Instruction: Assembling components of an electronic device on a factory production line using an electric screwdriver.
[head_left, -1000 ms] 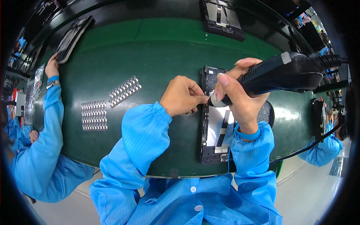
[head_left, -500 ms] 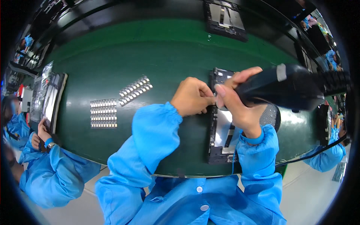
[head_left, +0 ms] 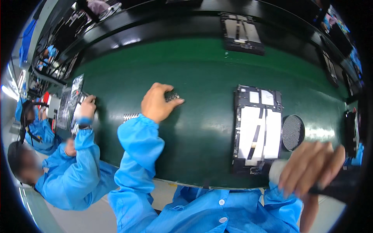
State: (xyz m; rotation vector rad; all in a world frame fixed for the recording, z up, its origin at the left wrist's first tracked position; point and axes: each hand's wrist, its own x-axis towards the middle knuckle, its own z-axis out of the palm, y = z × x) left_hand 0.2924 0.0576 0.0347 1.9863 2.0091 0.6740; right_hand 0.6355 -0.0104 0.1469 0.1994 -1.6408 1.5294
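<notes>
My left hand (head_left: 156, 104) reaches over the table with thumb and forefinger spread. They frame the visible end of a strip of small silver parts (head_left: 172, 96); my palm hides the rest. By my left sleeve lies a second sheet of such parts (head_left: 129, 116), mostly covered. My right hand (head_left: 309, 167), smeared by motion, is low on the right with its fingers wrapped over a black hand tool (head_left: 334, 184). Between my hands lies an opened black electronic device (head_left: 257, 128) with pale inner panels and dark ribbon strips. Neither hand touches it.
A round dark mesh dish (head_left: 293, 133) stands right of the device. Another opened device (head_left: 243, 34) lies at the back. At left, a co-worker in blue (head_left: 74, 174) handles items beside a plastic-wrapped stack (head_left: 70, 105). The green table's front edge (head_left: 186, 185) runs before me.
My left hand has left the device and moved left to the strip. My right hand and the black tool have swung down and right, uncovering the device. The view has shifted too.
</notes>
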